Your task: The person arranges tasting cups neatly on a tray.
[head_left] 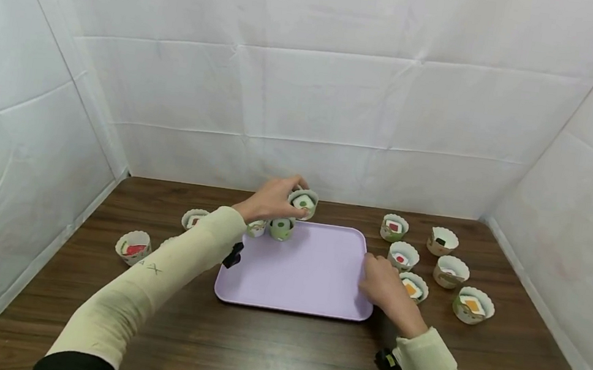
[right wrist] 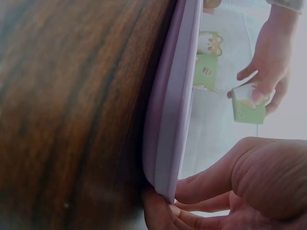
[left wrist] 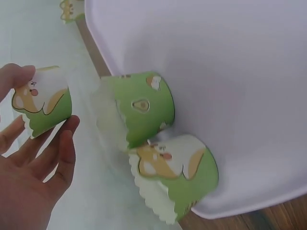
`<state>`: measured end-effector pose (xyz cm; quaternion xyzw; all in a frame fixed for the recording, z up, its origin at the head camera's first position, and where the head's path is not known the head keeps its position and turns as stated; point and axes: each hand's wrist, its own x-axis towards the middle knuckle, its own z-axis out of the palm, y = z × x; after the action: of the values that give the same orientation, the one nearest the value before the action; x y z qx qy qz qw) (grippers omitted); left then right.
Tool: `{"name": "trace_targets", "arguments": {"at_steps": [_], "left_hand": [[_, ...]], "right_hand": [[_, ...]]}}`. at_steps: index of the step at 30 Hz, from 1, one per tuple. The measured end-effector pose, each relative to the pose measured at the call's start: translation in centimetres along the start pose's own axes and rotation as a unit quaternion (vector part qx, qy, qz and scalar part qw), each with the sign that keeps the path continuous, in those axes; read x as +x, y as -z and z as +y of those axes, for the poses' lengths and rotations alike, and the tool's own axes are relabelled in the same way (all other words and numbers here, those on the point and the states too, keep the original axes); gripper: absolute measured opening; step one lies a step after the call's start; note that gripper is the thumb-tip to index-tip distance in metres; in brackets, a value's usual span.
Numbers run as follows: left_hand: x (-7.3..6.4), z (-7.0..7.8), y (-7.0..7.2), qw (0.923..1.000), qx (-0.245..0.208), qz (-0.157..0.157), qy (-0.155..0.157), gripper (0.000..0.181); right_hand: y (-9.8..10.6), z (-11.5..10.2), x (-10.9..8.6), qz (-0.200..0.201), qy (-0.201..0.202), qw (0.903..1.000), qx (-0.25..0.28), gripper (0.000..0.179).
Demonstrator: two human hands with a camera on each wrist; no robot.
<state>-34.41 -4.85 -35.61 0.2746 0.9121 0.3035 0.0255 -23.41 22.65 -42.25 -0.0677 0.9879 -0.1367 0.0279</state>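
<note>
My left hand (head_left: 271, 199) holds a paper baking cup (head_left: 308, 211) above the far edge of the lilac tray (head_left: 307, 276). The cup has a green print with a dog, and a white square with a green dot shows inside. Beneath that hand, two more printed cups stand side by side at the tray's far left: a green one (head_left: 282, 231) and one partly hidden by the hand and sleeve (head_left: 256, 229). At the tray's right edge, my right hand (head_left: 386, 285) pinches the rim (right wrist: 178, 139) between thumb and fingers.
Several paper cups with coloured inserts stand right of the tray, among them one with an orange insert (head_left: 473, 305). To the left are a cup with a red insert (head_left: 133, 247) and another (head_left: 193, 218), partly behind the left sleeve. White cloth walls (head_left: 318, 101) surround the wooden table (head_left: 253, 352).
</note>
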Motion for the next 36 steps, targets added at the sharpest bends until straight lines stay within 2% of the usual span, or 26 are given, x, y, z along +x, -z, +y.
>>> {"name": "trace_targets", "arguments": {"at_steps": [4, 11, 24, 36], "left_hand": [[0.5, 0.2, -0.8, 0.9998, 0.003, -0.018, -0.001, 0.053], [0.9, 0.6, -1.6, 0.9996, 0.01, -0.026, 0.005, 0.05], [1.5, 0.5, -2.7, 0.9954, 0.077, -0.056, -0.015, 0.047], [1.5, 0.3, -3.9, 0.9862, 0.14, -0.086, 0.012, 0.053]], "right_hand": [[0.1, -0.1, -0.1, -0.001, -0.004, 1.0, 0.001, 0.036], [0.0, -0.3, -0.2, 0.006, 0.0, 1.0, -0.001, 0.033], [0.0, -0.5, -0.1, 0.005, 0.002, 1.0, 0.0, 0.032], [0.1, -0.7, -0.2, -0.001, 0.004, 1.0, -0.001, 0.032]]}}
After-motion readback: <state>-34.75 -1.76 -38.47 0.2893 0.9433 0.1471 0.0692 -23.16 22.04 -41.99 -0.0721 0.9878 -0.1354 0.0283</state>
